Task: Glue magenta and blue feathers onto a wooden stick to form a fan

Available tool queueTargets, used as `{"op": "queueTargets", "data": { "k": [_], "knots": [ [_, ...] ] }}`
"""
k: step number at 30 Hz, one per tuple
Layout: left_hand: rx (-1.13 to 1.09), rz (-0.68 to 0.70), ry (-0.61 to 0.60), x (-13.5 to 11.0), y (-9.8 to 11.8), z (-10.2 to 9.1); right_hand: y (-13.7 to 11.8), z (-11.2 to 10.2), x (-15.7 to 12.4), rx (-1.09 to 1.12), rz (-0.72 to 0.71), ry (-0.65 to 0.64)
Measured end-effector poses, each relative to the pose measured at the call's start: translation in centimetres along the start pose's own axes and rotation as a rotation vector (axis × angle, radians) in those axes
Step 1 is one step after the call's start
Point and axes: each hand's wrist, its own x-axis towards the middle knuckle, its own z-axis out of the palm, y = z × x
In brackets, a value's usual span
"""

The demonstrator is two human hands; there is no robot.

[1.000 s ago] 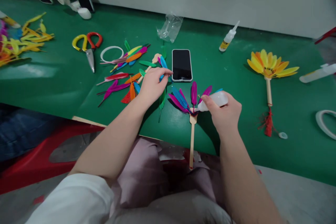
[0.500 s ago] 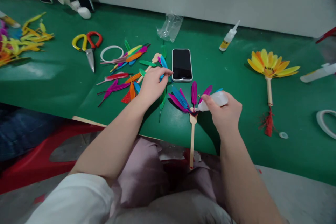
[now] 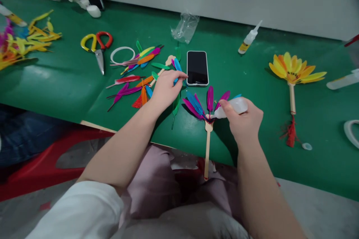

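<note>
My right hand point(image 3: 244, 121) grips a small clear glue bottle point(image 3: 235, 106), its nozzle down at the top of a wooden stick point(image 3: 207, 145) where magenta and blue feathers point(image 3: 202, 104) fan out. The stick's lower end hangs over the table's front edge. My left hand point(image 3: 165, 89) rests on the green table point(image 3: 70, 82) and pinches a blue feather point(image 3: 177, 68) at the edge of a loose pile of coloured feathers point(image 3: 137, 78). A green feather point(image 3: 175, 107) lies just under that hand.
A black phone point(image 3: 198, 68) lies just beyond both hands. Scissors point(image 3: 98, 46), a white ring point(image 3: 122, 54) and a plastic bag point(image 3: 185, 27) sit farther back. A second glue bottle point(image 3: 248, 40) and a finished yellow feather flower point(image 3: 293, 73) are to the right. Yellow feathers point(image 3: 28, 41) lie far left.
Both hands hold the same poses on the feather and the bottle. Only the view has shifted slightly, so everything sits a little to the right in the picture.
</note>
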Motion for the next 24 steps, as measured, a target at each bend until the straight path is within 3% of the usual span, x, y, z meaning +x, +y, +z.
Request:
{"op": "queueTargets", "data": {
  "k": [11,24],
  "knots": [
    [0.018,-0.018,-0.017,0.05,-0.03,0.11,0.45,0.18,0.1,-0.052,-0.014,0.05],
    [-0.048,-0.028,-0.073,0.08,0.15,-0.27,0.17,0.49,0.14,-0.013,0.073,0.153]
  ]
}}
